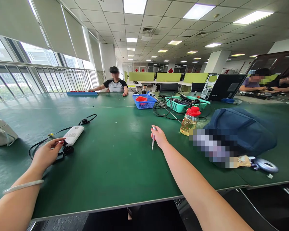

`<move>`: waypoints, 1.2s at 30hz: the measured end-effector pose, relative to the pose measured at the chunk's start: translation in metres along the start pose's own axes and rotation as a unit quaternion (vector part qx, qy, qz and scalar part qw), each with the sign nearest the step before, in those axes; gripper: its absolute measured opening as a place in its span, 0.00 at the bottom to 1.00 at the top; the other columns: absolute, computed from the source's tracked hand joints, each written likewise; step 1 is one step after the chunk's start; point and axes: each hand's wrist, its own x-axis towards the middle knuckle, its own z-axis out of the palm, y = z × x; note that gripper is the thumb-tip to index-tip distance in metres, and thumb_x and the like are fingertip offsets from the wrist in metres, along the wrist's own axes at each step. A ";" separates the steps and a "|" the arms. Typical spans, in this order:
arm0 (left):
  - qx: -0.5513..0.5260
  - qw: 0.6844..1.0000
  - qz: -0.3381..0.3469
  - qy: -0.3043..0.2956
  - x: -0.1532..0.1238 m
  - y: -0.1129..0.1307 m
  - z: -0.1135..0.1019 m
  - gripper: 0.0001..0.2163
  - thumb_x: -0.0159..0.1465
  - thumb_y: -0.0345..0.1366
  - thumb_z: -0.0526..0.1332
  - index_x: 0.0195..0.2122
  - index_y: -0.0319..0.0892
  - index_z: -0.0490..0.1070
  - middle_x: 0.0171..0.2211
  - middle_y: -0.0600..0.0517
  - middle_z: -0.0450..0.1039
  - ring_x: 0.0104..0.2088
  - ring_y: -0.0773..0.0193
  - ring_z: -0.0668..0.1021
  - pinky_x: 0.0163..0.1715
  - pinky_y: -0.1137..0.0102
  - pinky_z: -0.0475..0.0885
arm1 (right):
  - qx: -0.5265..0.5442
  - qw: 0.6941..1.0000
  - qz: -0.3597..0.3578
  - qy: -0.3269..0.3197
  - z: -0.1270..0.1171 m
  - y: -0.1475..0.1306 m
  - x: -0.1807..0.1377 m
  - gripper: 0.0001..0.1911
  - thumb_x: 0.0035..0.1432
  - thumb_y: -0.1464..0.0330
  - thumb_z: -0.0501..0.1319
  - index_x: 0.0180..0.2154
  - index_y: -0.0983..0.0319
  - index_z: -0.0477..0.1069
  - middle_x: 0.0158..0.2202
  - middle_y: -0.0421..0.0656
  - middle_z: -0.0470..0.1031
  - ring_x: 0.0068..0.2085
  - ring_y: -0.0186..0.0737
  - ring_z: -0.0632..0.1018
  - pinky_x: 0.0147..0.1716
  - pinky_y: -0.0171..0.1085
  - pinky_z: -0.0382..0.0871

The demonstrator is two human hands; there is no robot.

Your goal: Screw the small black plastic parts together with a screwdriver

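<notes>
My right hand [159, 136] is closed round a thin pen-like tool [153, 140] with a silver shaft, its tip pointing down at the green table [115, 160]. My left hand [48, 153] reaches out at the left, fingertips resting on a small black object [62, 153] beside a white power adapter [73, 134]. A black cable [62, 131] runs from the adapter across the table. A thin bangle [22, 186] circles my left wrist. What the left fingers hold, if anything, is hidden.
A bottle with a red cap [190, 120] and a dark blue bag [238, 131] lie to the right. A blue basket [144, 101] and a teal basket of cables [183, 104] stand farther back. A white bag [1, 133] sits at the far left. People sit at the far side.
</notes>
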 end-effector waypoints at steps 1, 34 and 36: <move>-0.002 1.000 -0.004 -0.003 0.001 -0.004 0.003 0.23 0.66 0.49 0.46 0.54 0.48 0.70 0.34 0.54 0.78 0.32 0.63 0.75 0.29 0.74 0.65 | 0.002 1.000 0.001 0.000 0.000 0.000 0.000 0.30 0.49 0.58 0.63 0.52 0.63 0.67 0.17 0.33 0.66 0.21 0.35 0.67 0.20 0.33 0.56; 0.202 0.977 0.051 -0.046 0.004 -0.015 0.012 0.24 0.69 0.46 0.42 0.60 0.48 0.67 0.45 0.43 0.79 0.44 0.49 0.79 0.44 0.62 0.68 | 0.014 1.000 0.001 0.001 -0.002 -0.001 -0.005 0.28 0.48 0.57 0.64 0.51 0.61 0.67 0.17 0.33 0.66 0.21 0.35 0.67 0.20 0.33 0.56; 0.206 0.976 0.059 -0.040 0.004 -0.014 0.013 0.23 0.70 0.45 0.42 0.60 0.48 0.68 0.46 0.43 0.79 0.47 0.50 0.78 0.50 0.59 0.66 | 0.012 1.000 0.000 0.001 -0.002 -0.001 -0.005 0.29 0.48 0.57 0.64 0.51 0.61 0.67 0.17 0.33 0.66 0.21 0.35 0.67 0.20 0.33 0.56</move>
